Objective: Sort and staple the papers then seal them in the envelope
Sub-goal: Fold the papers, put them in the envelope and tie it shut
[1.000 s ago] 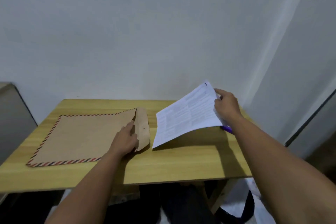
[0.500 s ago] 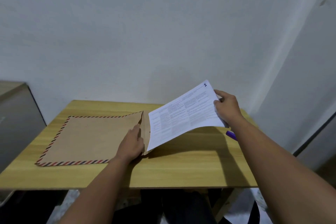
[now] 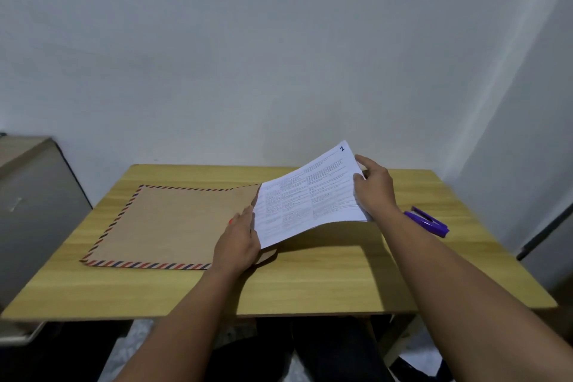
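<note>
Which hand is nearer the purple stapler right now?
Right. The right hand grips the papers just left of the purple stapler; the left hand rests at the envelope mouth, farther away.

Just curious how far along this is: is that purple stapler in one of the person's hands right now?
No, the stapler lies on the table beside the right forearm, while the right hand holds the papers.

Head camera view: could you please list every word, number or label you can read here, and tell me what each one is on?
"2": a handwritten dark numeral at the top corner of the papers, held by the right hand.
Printed columns of text on the papers: too small and blurred to read.
Envelope, at whose mouth the left hand rests: only a red and blue striped border, no writing visible.
Purple stapler: no readable marking.
</note>
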Motion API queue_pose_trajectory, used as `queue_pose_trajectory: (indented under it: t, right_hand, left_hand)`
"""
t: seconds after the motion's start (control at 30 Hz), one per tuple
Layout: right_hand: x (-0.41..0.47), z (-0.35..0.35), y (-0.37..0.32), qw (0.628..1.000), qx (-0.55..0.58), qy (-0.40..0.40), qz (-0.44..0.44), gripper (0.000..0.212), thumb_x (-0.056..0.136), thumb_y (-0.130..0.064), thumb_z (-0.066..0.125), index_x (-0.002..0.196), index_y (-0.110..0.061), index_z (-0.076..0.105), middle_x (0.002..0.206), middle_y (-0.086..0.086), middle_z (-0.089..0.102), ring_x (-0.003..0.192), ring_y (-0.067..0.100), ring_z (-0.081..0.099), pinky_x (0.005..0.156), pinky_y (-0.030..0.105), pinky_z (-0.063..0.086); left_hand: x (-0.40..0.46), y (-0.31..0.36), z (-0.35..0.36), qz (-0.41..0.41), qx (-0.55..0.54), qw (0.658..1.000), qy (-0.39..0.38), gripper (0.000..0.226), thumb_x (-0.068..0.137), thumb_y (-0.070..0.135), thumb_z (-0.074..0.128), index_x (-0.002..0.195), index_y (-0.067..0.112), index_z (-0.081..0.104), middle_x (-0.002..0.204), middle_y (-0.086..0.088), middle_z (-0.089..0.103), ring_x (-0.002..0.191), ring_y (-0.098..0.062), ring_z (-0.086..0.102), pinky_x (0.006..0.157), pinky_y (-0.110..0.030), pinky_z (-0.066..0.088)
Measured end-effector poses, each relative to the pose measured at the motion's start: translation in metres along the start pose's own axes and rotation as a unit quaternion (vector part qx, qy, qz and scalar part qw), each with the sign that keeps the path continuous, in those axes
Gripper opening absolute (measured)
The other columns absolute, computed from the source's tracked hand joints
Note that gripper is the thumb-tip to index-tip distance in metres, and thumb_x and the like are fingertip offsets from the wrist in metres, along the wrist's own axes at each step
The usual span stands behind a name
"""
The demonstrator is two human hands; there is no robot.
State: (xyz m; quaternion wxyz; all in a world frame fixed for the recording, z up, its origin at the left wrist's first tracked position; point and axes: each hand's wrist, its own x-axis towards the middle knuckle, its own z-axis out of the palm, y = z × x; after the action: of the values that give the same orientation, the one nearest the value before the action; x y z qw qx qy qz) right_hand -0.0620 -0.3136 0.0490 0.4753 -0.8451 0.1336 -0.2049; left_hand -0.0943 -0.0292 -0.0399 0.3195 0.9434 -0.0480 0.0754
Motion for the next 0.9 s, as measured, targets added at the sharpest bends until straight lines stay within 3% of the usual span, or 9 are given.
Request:
queue_pose_trajectory:
  t: [0.23, 0.33, 0.47, 0.67, 0.77, 0.9]
  right_hand:
    - [-0.023, 0.035, -0.005, 1.0, 0.023, -0.001, 0.006, 0.048, 0.104, -0.009, 0.047, 0.148, -0.026, 0.057, 0.114, 0.002, 0.069, 0.09, 0.02, 0.066, 0.072, 0.027, 0.046]
    - [-0.037, 0.049, -0.012, 0.999, 0.032, -0.009, -0.005, 0.048, 0.104, -0.009, 0.045, 0.147, -0.027, 0.057, 0.113, -0.001, 0.067, 0.088, 0.018, 0.063, 0.074, 0.026, 0.044]
    - [-0.052, 0.067, -0.016, 0.998, 0.045, -0.033, -0.013, 0.048, 0.104, -0.009, 0.048, 0.149, -0.025, 0.056, 0.123, 0.003, 0.069, 0.107, 0.022, 0.065, 0.084, 0.026, 0.046]
    - [-0.069, 0.08, -0.016, 0.986, 0.03, -0.166, 0.001, 0.058, 0.101, -0.007, 0.053, 0.157, -0.022, 0.046, 0.107, -0.001, 0.064, 0.094, 0.016, 0.063, 0.078, 0.024, 0.045]
    - [-0.071, 0.077, -0.017, 0.979, 0.02, -0.204, 0.016, 0.064, 0.098, -0.004, 0.054, 0.159, -0.02, 0.041, 0.098, -0.001, 0.064, 0.081, 0.013, 0.059, 0.064, 0.019, 0.043]
    - [-0.075, 0.075, -0.023, 0.967, 0.023, -0.251, 0.037, 0.066, 0.096, 0.001, 0.053, 0.158, -0.02, 0.042, 0.111, 0.003, 0.071, 0.081, 0.012, 0.066, 0.056, 0.016, 0.046]
  left_hand:
    - [0.004, 0.012, 0.005, -0.042, 0.065, 0.997, 0.014, 0.036, 0.094, 0.013, 0.046, 0.13, 0.023, 0.047, 0.089, 0.003, 0.051, 0.085, -0.025, 0.054, 0.059, -0.034, 0.043]
    - [0.005, 0.015, 0.005, -0.041, 0.068, 0.997, 0.019, 0.035, 0.095, 0.013, 0.047, 0.129, 0.022, 0.049, 0.088, 0.001, 0.056, 0.082, -0.025, 0.055, 0.056, -0.033, 0.041]
    - [0.006, 0.024, 0.003, -0.028, 0.056, 0.997, 0.037, 0.041, 0.096, 0.012, 0.042, 0.135, 0.024, 0.05, 0.082, 0.001, 0.055, 0.074, -0.024, 0.053, 0.052, -0.03, 0.032]
    - [0.006, 0.031, 0.003, -0.038, 0.038, 0.998, 0.044, 0.053, 0.094, 0.015, 0.038, 0.143, 0.032, 0.044, 0.081, 0.0, 0.056, 0.075, -0.029, 0.055, 0.058, -0.033, 0.038]
    - [0.006, 0.032, 0.004, -0.038, 0.026, 0.998, 0.052, 0.053, 0.093, 0.013, 0.038, 0.142, 0.032, 0.046, 0.087, -0.004, 0.064, 0.076, -0.029, 0.054, 0.059, -0.034, 0.042]
    - [-0.001, 0.04, 0.002, -0.024, -0.006, 0.998, 0.058, 0.056, 0.096, 0.012, 0.039, 0.148, 0.032, 0.045, 0.098, -0.008, 0.071, 0.077, -0.027, 0.05, 0.059, -0.033, 0.036]
